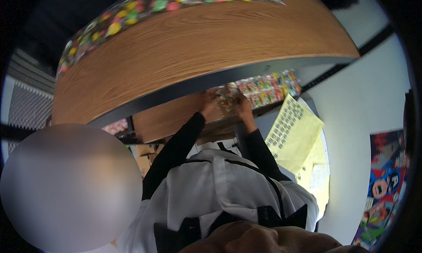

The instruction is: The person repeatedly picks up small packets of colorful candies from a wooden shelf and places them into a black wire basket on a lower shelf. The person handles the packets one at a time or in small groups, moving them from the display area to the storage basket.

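Observation:
Both of my hands reach onto a wooden lower shelf (168, 116) beneath a higher wooden shelf. My left hand (209, 104) is at the left side of a clear packet of colourful sweets (226, 99). At its right side is my right hand (243, 106), fingers bent towards it. Blur and the small size hide whether either hand grips the packet. Rows of similar clear packets of multicoloured sweets (267, 89) lie just right of my hands, along the shelf.
The upper wooden shelf (211, 38) with a dark front edge spans the view above my hands; bagged sweets (160, 4) line its far side. Yellow sheets bearing writing (293, 131) lie at the right by a pale wall (349, 104). Pink packets (116, 127) and cardboard (144, 157) are at the left.

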The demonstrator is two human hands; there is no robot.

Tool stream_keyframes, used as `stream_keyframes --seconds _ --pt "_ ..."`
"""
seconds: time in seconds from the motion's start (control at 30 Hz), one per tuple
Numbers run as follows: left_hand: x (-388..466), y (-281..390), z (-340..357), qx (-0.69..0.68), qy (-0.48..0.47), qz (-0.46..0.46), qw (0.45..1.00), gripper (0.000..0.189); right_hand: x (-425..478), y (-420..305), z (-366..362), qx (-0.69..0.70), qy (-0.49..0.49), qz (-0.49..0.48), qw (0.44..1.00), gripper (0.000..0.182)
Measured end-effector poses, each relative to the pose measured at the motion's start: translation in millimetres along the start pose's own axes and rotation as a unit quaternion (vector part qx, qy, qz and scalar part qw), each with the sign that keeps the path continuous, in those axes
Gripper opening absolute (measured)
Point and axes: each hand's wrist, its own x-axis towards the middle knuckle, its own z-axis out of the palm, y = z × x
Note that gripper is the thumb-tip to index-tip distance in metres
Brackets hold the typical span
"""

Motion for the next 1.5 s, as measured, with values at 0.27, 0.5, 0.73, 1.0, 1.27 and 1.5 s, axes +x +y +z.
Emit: stream_keyframes --seconds 0.27,0.5,0.73,1.0,1.27,1.5 --pt "-1.4 36.3 41.7 0.188 -0.026 0.061 0.98 0.043 -25.1 18.8 -2.6 -0.151 -0.023 -0.044 0.987 0.032" --pt "14.5 -5.8 36.2 0.229 0.068 -0.034 0.97 0.039 -20.2 -11.1 17.2 -0.063 -0.037 -0.058 0.996 0.033" --pt "-0.8 10.3 8.9 0.016 -0.014 -0.078 0.997 0.033 -19.4 -5.8 22.0 0.058 -0.113 -0.057 0.99 0.033" --pt "-32.0 -13.0 -20.1 -0.459 -0.165 -0.161 0.858 0.027 -17.3 -2.4 29.3 0.069 -0.15 -0.033 0.986 0.044" --pt "-65.5 22.8 -51.6 -0.243 -0.026 -0.079 0.966 0.037 -22.0 -34.6 3.7 0.438 -0.145 0.148 0.875 0.043" --pt "-81.9 43.2 -38.9 -0.37 -0.004 -0.171 0.913 0.04 -31.1 -76.5 18.4 0.35 -0.177 0.097 0.915 0.041"
